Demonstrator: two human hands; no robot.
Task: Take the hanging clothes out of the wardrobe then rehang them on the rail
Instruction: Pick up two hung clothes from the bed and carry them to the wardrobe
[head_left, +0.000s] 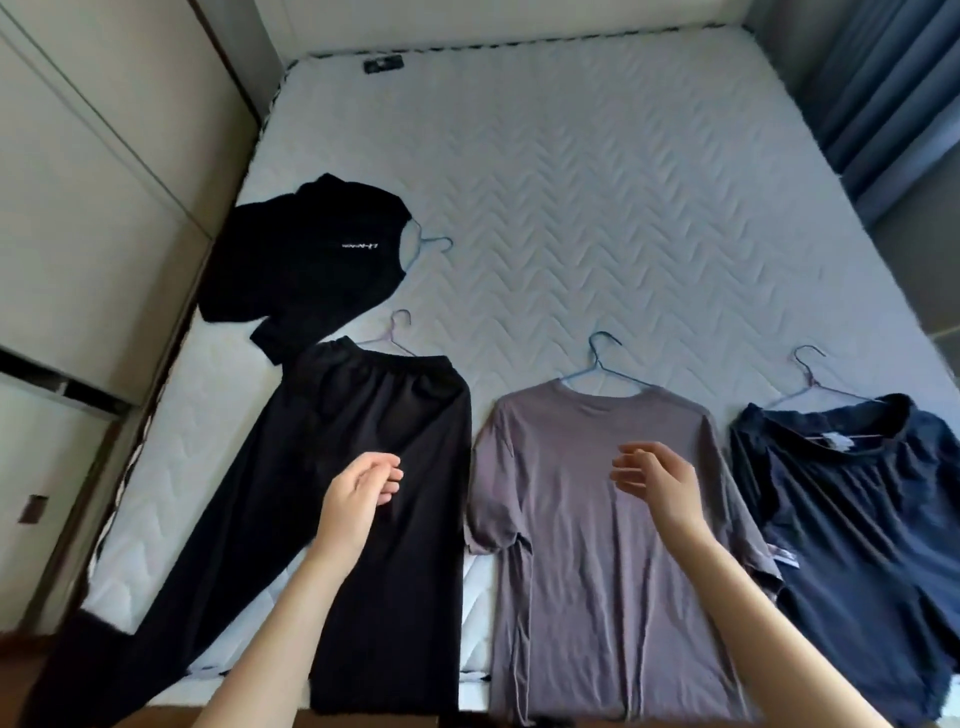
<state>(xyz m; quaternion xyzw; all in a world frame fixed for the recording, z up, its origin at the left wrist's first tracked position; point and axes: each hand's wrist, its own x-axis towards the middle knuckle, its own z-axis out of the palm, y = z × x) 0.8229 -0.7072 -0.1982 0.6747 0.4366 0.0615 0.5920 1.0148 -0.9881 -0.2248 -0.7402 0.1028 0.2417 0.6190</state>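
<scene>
Several garments on wire hangers lie flat on a quilted mattress (597, 208). A black top with white lettering (306, 260) lies at the left, farther back. In front of it black trousers (374, 519) hang over the bed's near edge. A grey T-shirt (587, 571) lies in the middle on a blue hanger (602, 366). A navy garment (872, 545) lies at the right. My left hand (358, 493) hovers above the trousers, fingers loosely curled, holding nothing. My right hand (657, 486) hovers over the grey T-shirt, fingers apart and empty.
Pale wardrobe doors (93, 208) run along the left, close to the bed. Blue curtains (883, 93) hang at the right. A small dark object (383, 64) lies at the mattress's far edge. A strip of wooden floor (21, 660) shows at the lower left.
</scene>
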